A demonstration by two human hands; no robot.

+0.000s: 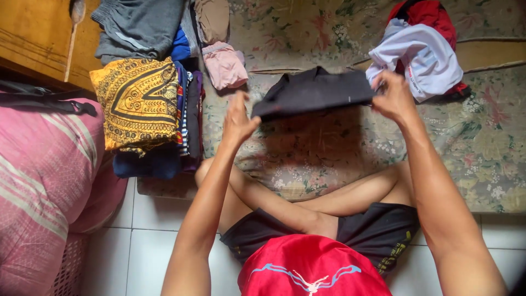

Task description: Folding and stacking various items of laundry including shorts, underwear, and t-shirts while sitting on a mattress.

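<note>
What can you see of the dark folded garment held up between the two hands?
The dark charcoal folded cloth garment looks like soft, matte fabric, folded into a flat, wide band with a small peak along its top edge. It is held in the air, roughly level, over the floral mattress. The left hand holds its left end and the right hand its right end; nothing else touches it.

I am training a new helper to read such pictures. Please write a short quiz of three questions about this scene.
1. True or false: both hands hold the dark folded cloth garment.
2. Which lies nearest the right hand? A) white-and-lilac crumpled garment B) yellow patterned folded cloth C) pink striped cushion
3. On which side of the left hand is the clothes stack?

Key: 1 true; 2 A; 3 the person's left.
</note>
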